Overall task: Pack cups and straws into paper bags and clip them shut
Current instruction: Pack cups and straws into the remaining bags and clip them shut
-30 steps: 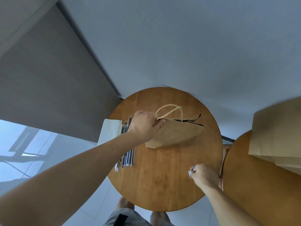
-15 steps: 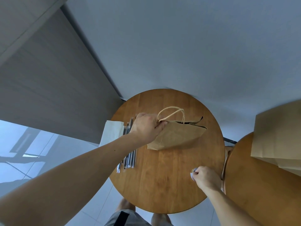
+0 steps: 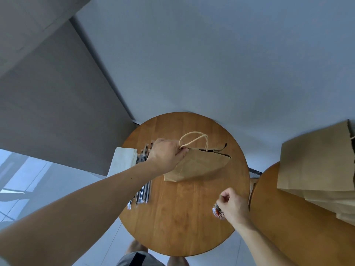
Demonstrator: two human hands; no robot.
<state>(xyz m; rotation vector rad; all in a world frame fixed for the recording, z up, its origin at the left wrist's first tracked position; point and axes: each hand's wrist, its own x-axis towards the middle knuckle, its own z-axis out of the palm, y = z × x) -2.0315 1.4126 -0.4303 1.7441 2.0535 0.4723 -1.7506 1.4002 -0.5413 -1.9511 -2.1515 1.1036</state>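
**Desk:** Where is the bag right now?

**Operator:** I see the brown paper bag [image 3: 199, 166] on the round wooden table [image 3: 182, 223], lying between the centre and twelve o'clock. Its mouth runs along the far edge and shows as a thin dark slit. The twisted paper handles [image 3: 194, 140] arch above it. I cannot tell whether the bag stands on its base or leans.

**Desk:** And the left hand?

**Operator:** I have the left hand [image 3: 167, 156] at the bag's nine o'clock corner. The fingers are curled tight round the top edge, right where a handle meets the paper.

**Desk:** The right?

**Operator:** I see the right hand [image 3: 233, 207] near the rim at four o'clock, well apart from the bag. The thumb and forefinger pinch a small grey object [image 3: 222, 197], too small for me to name. Just beneath the hand is a small clear container [image 3: 217, 211] with coloured bits inside, half hidden by it. I cannot tell whether the hand touches it.

**Desk:** The straws?

**Operator:** The wrapped straws [image 3: 143, 192] lie side by side at nine o'clock, and my forearm crosses over them. Just outside them a pale flat paper stack [image 3: 123, 160] overhangs the rim. Off at three o'clock is a second wooden table [image 3: 284, 237], which carries a stack of brown paper bags [image 3: 315, 162].
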